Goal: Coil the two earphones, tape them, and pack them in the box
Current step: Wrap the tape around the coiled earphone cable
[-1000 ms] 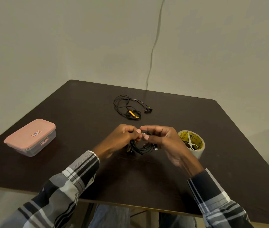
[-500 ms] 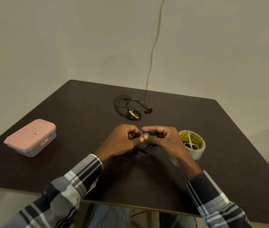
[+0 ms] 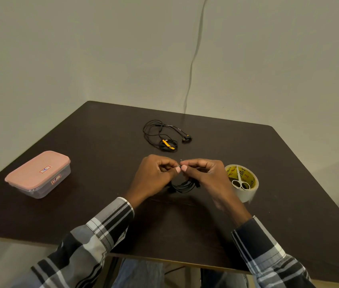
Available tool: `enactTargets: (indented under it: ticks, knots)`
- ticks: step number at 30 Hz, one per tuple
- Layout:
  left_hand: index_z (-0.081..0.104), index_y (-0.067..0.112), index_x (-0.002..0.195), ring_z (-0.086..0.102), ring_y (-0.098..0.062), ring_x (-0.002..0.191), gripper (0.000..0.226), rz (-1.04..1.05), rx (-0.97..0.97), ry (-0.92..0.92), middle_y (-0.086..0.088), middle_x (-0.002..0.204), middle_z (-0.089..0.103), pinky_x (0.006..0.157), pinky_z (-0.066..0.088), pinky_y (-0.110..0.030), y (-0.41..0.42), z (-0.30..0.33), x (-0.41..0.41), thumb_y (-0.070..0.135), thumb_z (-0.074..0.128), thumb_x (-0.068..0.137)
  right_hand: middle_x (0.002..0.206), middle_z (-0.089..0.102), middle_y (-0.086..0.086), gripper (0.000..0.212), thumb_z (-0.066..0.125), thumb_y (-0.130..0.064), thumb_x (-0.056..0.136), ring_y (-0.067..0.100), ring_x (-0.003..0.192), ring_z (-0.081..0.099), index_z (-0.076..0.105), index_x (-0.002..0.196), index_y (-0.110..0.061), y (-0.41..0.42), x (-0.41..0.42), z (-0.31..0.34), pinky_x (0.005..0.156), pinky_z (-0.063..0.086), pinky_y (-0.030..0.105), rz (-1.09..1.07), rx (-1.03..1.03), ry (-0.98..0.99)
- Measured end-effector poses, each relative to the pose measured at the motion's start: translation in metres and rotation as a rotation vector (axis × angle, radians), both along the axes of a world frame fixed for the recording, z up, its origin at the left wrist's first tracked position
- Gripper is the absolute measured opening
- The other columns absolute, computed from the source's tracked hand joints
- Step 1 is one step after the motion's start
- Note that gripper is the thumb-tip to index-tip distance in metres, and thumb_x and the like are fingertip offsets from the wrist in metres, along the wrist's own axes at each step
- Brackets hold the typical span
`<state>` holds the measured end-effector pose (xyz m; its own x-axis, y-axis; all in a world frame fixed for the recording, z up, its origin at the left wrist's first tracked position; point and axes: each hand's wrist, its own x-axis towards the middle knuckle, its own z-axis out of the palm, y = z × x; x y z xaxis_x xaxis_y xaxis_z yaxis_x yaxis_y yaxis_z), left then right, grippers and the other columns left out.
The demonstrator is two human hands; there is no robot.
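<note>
Both hands are meeting over the middle of the dark brown wooden table [image 3: 106, 142], thumbs and forefingers pressed tip to tip. The left hand [image 3: 154, 179] and the right hand [image 3: 208, 179] are each pinching the top of a coiled black earphone cable [image 3: 183, 186], whose loops are hanging below the fingers, apparently just above the tabletop. What exactly sits between the fingertips is too small to tell.

Beyond the grip, well apart from it, the 2nd black earphone with an orange-yellow clip [image 3: 165, 136] is lying loosely tangled on the table, its earbuds trailing off to the right. Just right of the right hand, a roll of clear packing tape with a yellow core [image 3: 245, 190] is lying flat, and a small pair of scissors with white handles [image 3: 240, 180] is resting across its hole. The roll is sitting very near the right wrist, so room on that side is tight.

Far to the left of the grip, a clear plastic box with a pink lid [image 3: 37, 173] is sitting shut near the table's left edge. Between it and the left hand the tabletop is lying bare. Toward the person, bare surface is running from the grip to the near edge, which the plaid sleeves [image 3: 102, 231] are crossing.
</note>
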<state>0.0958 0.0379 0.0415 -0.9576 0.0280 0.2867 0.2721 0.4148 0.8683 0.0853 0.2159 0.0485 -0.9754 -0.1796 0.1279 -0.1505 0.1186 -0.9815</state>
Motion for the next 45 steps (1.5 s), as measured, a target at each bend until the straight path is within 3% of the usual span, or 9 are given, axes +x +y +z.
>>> enactTargets:
  ticks: [4,11,14,19,24,30,33,38,45]
  knots:
    - [0.077,0.017,0.081,0.05,0.003,0.047,0.008,0.029,0.044,-0.063,0.01,0.057,0.066,0.052,0.039,-0.016,0.003,0.001,0.001,0.021,0.073,0.086,0.077,0.075,0.008,0.013,0.074,-0.01,0.087,0.011,0.07,0.067,0.078,0.098,-0.007,-0.001,-0.001,0.001,0.062,0.052,0.019,-0.018,0.026,0.004]
    - [0.074,0.007,0.086,0.064,-0.012,0.056,0.008,0.062,0.266,-0.186,-0.01,0.071,0.073,0.05,0.047,-0.016,-0.003,0.003,-0.001,0.013,0.07,0.089,0.078,0.073,0.011,0.016,0.077,-0.009,0.084,0.014,0.067,0.067,0.076,0.098,-0.003,0.001,-0.005,0.001,0.063,0.054,0.023,0.044,-0.091,-0.196]
    - [0.074,0.007,0.087,0.065,-0.012,0.06,0.006,0.057,0.254,-0.226,-0.01,0.073,0.074,0.047,0.044,-0.015,-0.009,-0.001,-0.002,0.012,0.07,0.088,0.078,0.073,0.013,0.018,0.078,-0.002,0.08,0.016,0.064,0.067,0.075,0.098,0.0,0.0,-0.006,-0.001,0.062,0.055,0.023,0.015,-0.089,-0.24]
    - [0.074,0.013,0.09,0.065,-0.008,0.066,0.01,0.057,0.134,-0.245,-0.005,0.073,0.072,0.063,0.052,-0.02,-0.017,-0.008,-0.008,0.009,0.077,0.08,0.076,0.072,0.018,0.014,0.077,0.001,0.081,0.02,0.063,0.064,0.073,0.094,0.005,-0.005,-0.011,-0.007,0.058,0.053,0.025,-0.112,-0.033,-0.24]
    - [0.074,0.023,0.086,0.059,0.004,0.056,0.008,0.11,-0.186,-0.212,0.011,0.066,0.068,0.061,0.044,-0.017,-0.017,-0.011,-0.01,0.018,0.077,0.08,0.069,0.075,0.002,0.006,0.083,-0.02,0.078,0.011,0.061,0.067,0.077,0.077,-0.018,-0.006,-0.02,-0.03,0.062,0.055,0.034,-0.18,0.344,-0.085]
    - [0.075,0.026,0.101,0.052,0.005,0.064,0.016,0.153,-0.421,-0.158,0.018,0.073,0.059,0.054,0.033,-0.013,-0.013,-0.014,-0.004,0.031,0.071,0.086,0.072,0.073,-0.011,0.005,0.079,-0.03,0.082,0.003,0.068,0.067,0.078,0.081,-0.025,-0.006,-0.017,-0.031,0.065,0.056,0.028,-0.183,0.656,0.101]
    - [0.076,0.026,0.102,0.05,0.007,0.065,0.016,0.164,-0.391,-0.144,0.019,0.074,0.055,0.054,0.031,-0.011,-0.013,-0.019,-0.005,0.031,0.069,0.088,0.072,0.072,-0.012,0.008,0.078,-0.032,0.083,0.002,0.067,0.066,0.079,0.082,-0.024,-0.005,-0.015,-0.03,0.062,0.054,0.026,-0.178,0.65,0.102]
    - [0.073,0.022,0.108,0.056,0.006,0.073,0.022,0.185,-0.293,-0.097,0.012,0.09,0.067,0.065,0.04,-0.01,-0.022,-0.016,-0.008,0.024,0.072,0.086,0.078,0.071,-0.012,0.01,0.074,-0.033,0.087,0.002,0.074,0.065,0.077,0.085,-0.024,-0.005,-0.02,-0.013,0.067,0.055,0.025,-0.207,0.551,0.159]
    - [0.077,0.024,0.089,0.065,0.001,0.068,0.012,0.303,-0.197,0.028,0.013,0.075,0.071,0.068,0.054,-0.02,-0.057,0.008,0.002,0.016,0.078,0.08,0.076,0.073,-0.009,0.008,0.076,-0.029,0.085,0.007,0.07,0.068,0.078,0.084,-0.021,-0.05,-0.029,0.018,0.067,0.058,0.031,-0.024,0.476,0.334]
